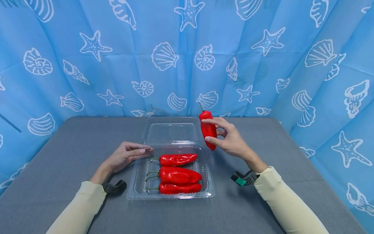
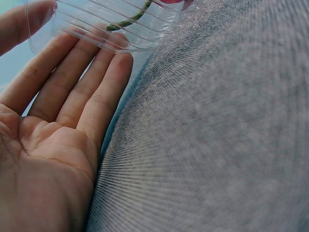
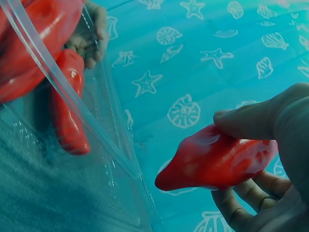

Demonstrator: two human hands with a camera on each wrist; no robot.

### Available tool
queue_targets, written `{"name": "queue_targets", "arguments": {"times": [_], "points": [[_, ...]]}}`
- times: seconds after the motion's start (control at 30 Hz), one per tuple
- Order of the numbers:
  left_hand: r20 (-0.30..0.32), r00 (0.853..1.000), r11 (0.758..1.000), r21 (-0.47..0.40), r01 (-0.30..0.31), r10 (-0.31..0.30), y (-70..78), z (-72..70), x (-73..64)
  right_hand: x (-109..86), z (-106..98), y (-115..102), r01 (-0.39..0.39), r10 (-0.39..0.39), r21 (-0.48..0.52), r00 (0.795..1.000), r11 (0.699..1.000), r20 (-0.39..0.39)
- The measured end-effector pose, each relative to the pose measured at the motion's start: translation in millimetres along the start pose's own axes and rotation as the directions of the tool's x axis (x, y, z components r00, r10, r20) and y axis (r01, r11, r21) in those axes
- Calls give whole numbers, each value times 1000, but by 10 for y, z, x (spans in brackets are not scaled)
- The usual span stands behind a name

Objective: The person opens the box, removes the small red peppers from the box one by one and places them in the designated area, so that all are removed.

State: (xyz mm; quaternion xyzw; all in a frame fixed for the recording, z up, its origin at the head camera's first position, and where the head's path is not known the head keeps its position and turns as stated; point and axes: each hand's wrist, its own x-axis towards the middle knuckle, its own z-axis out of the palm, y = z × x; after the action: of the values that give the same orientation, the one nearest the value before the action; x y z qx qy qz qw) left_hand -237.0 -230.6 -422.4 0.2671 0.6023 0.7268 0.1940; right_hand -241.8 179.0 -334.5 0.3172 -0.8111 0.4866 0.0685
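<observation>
My right hand (image 1: 230, 138) holds a red pepper (image 1: 208, 130) upright, stem up, above the right side of a clear plastic clamshell container (image 1: 208, 191). Thumb and fingers grip it from opposite sides, and in the right wrist view the pepper (image 3: 212, 162) shows its pointed tip. At the container's left wall, by the hinge, my left hand (image 1: 124, 156) pinches the rim between thumb and fingers. In the left wrist view its long fingers (image 2: 94, 92) lie fairly straight against the plastic. Several red peppers (image 1: 180, 175) lie side by side inside, green stems pointing left.
The container's lid (image 1: 172, 130) is folded back toward the far edge of the grey cloth-covered table (image 1: 96, 136). A blue curtain (image 1: 128, 71) with white shell and starfish prints hangs behind. Black bands (image 1: 245, 178) sit on both wrists.
</observation>
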Motion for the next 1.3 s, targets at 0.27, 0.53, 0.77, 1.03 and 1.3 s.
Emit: {"name": "queue_targets", "arguments": {"times": [0.27,0.53,0.77,1.03,1.3], "points": [[1,1000,1000,8,0,0,1,-6,4,24,-102,137,-59,60,36,998,998,-35],[-13,1000,1000,16,8,-8,1,-4,4,33,-141,254,-145,149,78,987,986,-52],[-6,1000,1000,16,3,-2,-6,-13,5,20,-139,406,-240,243,54,968,969,-61],[-18,1000,1000,27,8,-8,-15,-15,7,-26,-92,688,-332,331,-5,941,943,-66],[-29,999,999,33,18,-17,-4,-4,7,-74,3,875,-346,346,-34,938,937,-30]]}}
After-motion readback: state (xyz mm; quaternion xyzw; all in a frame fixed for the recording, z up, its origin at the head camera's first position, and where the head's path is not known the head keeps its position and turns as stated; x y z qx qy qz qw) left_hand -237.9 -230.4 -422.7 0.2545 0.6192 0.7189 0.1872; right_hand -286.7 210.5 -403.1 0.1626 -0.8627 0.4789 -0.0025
